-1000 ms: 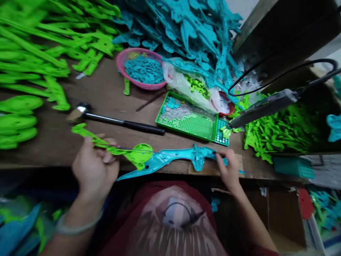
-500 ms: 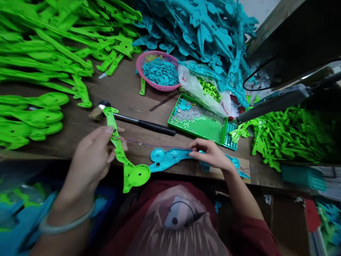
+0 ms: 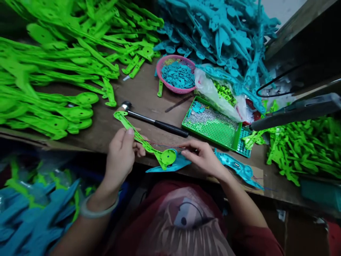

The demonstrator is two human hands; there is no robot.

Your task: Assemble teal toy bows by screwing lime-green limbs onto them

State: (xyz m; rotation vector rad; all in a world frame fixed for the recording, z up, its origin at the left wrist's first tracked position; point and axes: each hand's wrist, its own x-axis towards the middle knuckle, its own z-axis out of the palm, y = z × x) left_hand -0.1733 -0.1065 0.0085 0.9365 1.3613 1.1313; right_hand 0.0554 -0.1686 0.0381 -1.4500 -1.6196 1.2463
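Observation:
My left hand (image 3: 122, 151) is closed around the middle of a long green plastic shell (image 3: 142, 140), whose round, dished end (image 3: 168, 157) points right toward my other hand. Thin reddish and bluish wires (image 3: 162, 145) run from the shell across to my right hand (image 3: 201, 156), where thumb and fingers pinch them. Beneath and beside that hand are blue plastic shell pieces: one (image 3: 176, 163) lies partly behind the green round end. Another blue shell (image 3: 237, 166) rests at the table edge to the right, wire ends showing near its tip. My right hand hides what lies between them.
Behind my hands lies a hammer (image 3: 160, 123). Farther back stand a pink basket (image 3: 176, 90) of blue pieces and a green tray (image 3: 213, 137) of small metal parts. Piles of green shells (image 3: 61, 60) and blue shells (image 3: 218, 32) surround them. A dark tool (image 3: 293, 112) juts in from the right.
The view has shifted, so the table things sit farther right. My left hand has brought the green shell closer to my right hand and turned it, its round end now over the blue piece.

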